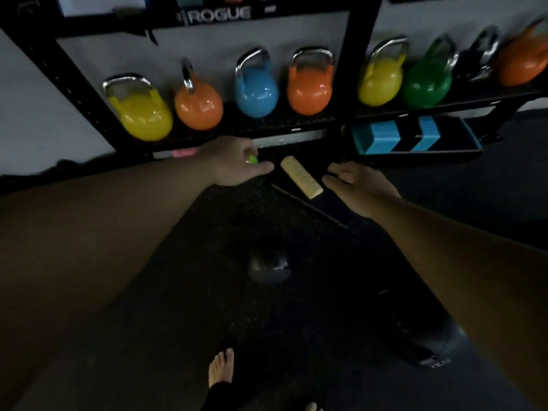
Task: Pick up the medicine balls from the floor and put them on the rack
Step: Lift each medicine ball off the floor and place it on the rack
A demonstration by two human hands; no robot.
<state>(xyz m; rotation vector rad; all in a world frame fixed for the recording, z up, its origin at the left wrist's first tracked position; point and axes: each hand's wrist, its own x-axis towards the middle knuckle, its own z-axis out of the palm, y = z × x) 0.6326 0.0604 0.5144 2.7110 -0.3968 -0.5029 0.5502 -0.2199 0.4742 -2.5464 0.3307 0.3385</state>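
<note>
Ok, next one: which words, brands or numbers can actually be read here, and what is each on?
"ROGUE": white letters on the rack's top crossbar.
Pale print on the dark object on the floor at lower right: too blurred to read.
Marks on the tan block between the hands: too blurred to read.
Kettlebells: no readable markings.

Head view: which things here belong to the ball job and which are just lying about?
Job:
dark ball on the floor
second dark ball at lower right
rack
left hand, right hand

Lying about:
kettlebells on the shelf
tan block
blue and black step
</note>
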